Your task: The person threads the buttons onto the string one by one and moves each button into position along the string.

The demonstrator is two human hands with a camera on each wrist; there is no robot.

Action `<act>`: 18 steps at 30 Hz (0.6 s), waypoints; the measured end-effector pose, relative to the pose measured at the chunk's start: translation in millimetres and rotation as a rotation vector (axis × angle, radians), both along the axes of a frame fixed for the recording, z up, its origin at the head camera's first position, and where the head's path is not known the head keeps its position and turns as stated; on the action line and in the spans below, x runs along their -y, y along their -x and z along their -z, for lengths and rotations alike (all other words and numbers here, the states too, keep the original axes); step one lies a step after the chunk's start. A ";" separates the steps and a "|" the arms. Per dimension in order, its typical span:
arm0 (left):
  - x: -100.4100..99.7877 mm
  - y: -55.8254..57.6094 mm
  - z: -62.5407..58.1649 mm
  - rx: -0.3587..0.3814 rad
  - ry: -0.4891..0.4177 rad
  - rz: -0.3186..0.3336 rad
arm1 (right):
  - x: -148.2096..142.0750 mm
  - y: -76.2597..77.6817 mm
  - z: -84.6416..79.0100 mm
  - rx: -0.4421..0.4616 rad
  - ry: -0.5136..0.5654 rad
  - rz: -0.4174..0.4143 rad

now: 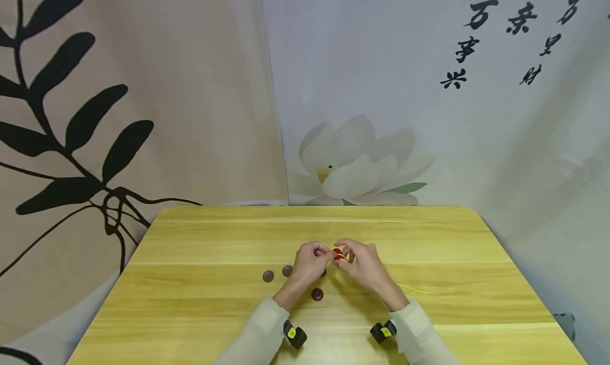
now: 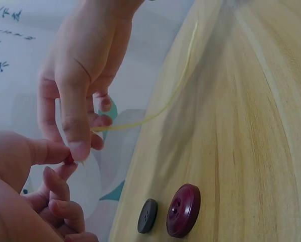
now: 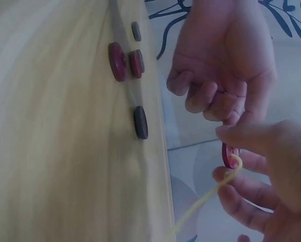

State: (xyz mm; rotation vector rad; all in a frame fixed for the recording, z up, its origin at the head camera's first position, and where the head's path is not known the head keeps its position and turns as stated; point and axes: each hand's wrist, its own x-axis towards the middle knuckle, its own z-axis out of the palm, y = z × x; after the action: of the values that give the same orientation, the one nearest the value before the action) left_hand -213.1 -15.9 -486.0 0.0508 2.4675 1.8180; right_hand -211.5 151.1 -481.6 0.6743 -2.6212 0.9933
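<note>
Aloft, red button (image 3: 228, 156) (with yellow string (image 3: 205, 197))

My forearms (image 1: 259, 328) slant inward from either side, so my fingertips come close together out in front. My left hand (image 1: 308, 263) pinches between thumb and forefinger, the other fingers curled toward the palm — my right hand (image 1: 366, 265) arches opposite, thumb and fingers bent.

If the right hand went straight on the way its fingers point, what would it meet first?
Likely the red button, just ahead of the right hand, then the left hand pinching it. Whether the right fingertips touch the button is unclear.
</note>
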 end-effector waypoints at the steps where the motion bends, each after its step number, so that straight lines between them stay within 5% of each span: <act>1: 0.0 -0.2 -0.6 0.000 -0.001 0.000 | 0.8 0.2 0.8 -0.014 0.000 0.003; 8: 2.6 -0.2 -4.3 0.016 0.006 -0.013 | 2.9 1.0 3.8 -0.047 0.017 0.015; 18: 8.6 -1.1 -4.0 0.081 -0.005 0.011 | -0.5 -0.8 2.1 0.100 0.096 0.028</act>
State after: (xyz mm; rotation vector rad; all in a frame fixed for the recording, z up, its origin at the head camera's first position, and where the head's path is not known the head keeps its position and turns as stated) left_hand -212.0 -24.6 -482.0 -0.0086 2.4029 1.7855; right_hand -210.7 151.6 -483.7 0.5776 -2.6396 1.1649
